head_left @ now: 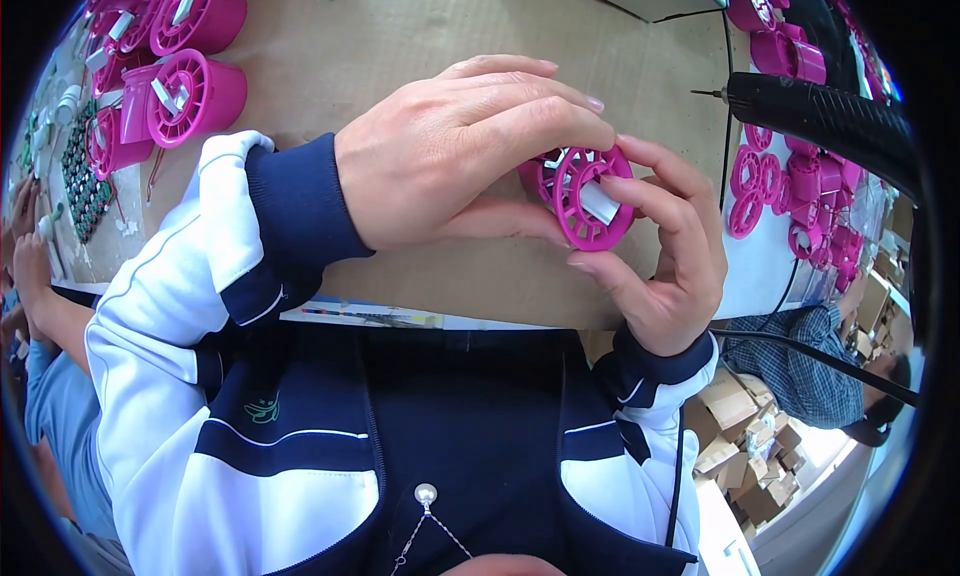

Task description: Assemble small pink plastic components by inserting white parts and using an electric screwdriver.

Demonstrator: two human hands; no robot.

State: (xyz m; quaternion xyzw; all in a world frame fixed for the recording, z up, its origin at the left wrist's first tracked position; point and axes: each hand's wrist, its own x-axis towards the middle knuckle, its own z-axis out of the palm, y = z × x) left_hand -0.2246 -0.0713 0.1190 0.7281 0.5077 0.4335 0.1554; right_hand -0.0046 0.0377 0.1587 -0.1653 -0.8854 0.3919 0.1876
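Between my two hands is a magenta round plastic housing point(583, 234), tilted so that its spoked ring faces right. A white rectangular piece point(598, 204) sits within the ring. From the left, my left hand point(450, 151) closes round the housing's back, its thumb below and its fingers over the top. On the other side, my right hand point(670, 236) grips the ring: a thumb is at the lower rim, one finger reaches the white piece and another the upper rim. The part of the housing behind the ring is mostly hidden by my left hand.
A black electric screwdriver point(800, 106) points in from the right. More magenta housings point(205, 96) stand at the left, beside green circuit boards point(85, 181). Several magenta parts point(815, 191) pile up at the right. Brown board point(340, 36) covers the table. Other people sit at both sides.
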